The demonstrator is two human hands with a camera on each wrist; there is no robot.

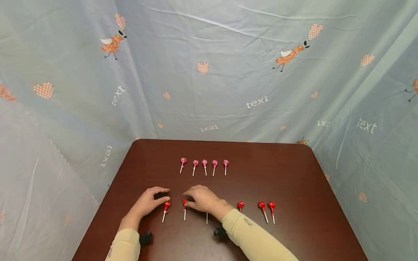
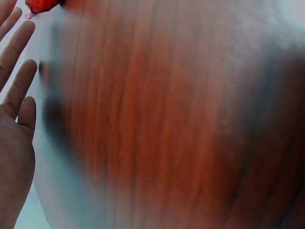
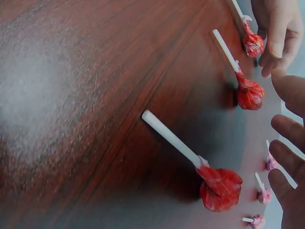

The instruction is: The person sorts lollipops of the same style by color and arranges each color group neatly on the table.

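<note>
My left hand (image 1: 149, 202) is beside the leftmost red lollipop (image 1: 164, 211), its thumb right by the candy end and its fingers loosely bent. In the left wrist view its fingers (image 2: 19, 45) are spread, with nothing between them. My right hand (image 1: 203, 199) hovers at a second red lollipop (image 1: 184, 213), thumb overlapping the candy in the head view. The right wrist view shows the right thumb (image 3: 288, 88) apart from that lollipop's wrapped head (image 3: 249, 94). Under the right hand lies a third red lollipop (image 3: 220, 189), mostly hidden in the head view except its stick.
More red lollipops lie to the right, one partly behind the right sleeve (image 1: 240, 205) and a pair farther along (image 1: 262, 206). Several pink lollipops (image 1: 204, 163) form a row farther back on the dark brown table (image 1: 277, 166). A patterned curtain (image 1: 228, 83) hangs behind.
</note>
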